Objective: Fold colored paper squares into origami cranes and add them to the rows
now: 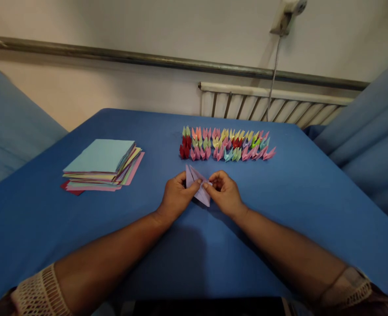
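A partly folded lilac sheet of origami paper (203, 196) is held between both hands, just above the blue-covered table (259, 245). My left hand (177, 193) is closed on its left side, the thumb lying across the front. On the right edge, my right hand (226, 192) pinches the paper between thumb and forefinger. The paper has a pointed, layered shape with a flap standing at its upper left. Behind the hands stand rows of small folded paper cranes (226, 145) in red, pink, yellow, green and blue.
To the left lies a stack of square coloured paper (100, 156), light blue on top, with a red sheet (72, 188) jutting out below. Blue curtains (374, 127) hang at both sides. A radiator (246, 103), a metal rail (167, 61) and a cord (274, 70) are behind the table.
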A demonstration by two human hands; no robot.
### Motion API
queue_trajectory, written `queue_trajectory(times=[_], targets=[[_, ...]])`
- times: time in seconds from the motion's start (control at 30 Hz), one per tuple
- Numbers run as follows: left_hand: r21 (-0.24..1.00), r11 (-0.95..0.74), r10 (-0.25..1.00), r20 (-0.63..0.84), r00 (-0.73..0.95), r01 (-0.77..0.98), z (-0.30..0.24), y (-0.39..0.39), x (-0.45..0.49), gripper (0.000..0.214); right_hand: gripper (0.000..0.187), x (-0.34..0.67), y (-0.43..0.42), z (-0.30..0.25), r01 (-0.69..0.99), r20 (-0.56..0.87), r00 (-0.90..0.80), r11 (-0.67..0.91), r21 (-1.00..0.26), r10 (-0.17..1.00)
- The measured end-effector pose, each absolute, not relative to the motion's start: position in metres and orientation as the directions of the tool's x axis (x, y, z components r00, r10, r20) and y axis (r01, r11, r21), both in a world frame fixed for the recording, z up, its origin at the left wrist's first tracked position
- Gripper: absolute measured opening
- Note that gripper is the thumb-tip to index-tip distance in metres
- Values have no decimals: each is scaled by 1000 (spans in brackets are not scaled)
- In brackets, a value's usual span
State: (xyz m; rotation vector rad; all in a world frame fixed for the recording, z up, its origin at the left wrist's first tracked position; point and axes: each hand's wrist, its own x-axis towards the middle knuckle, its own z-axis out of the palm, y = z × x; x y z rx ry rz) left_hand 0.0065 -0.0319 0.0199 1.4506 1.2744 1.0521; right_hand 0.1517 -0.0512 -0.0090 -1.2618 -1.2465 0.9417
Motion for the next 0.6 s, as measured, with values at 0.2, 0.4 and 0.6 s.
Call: queue_trajectory(times=[0.2,0.4,0.6], targets=[[963,-56,995,32,96,263,19,-32,7,20,16,153,-49,-14,239,147,151,108,-965,977],[957,-79,990,43,132,279,12,-31,7,22,14,153,-51,-11,314,176,161,118,-942,971],[964,-51,990,14,143,260,13,-33,9,21,5,155,-56,-4,470,283,132,191,-862,950]])
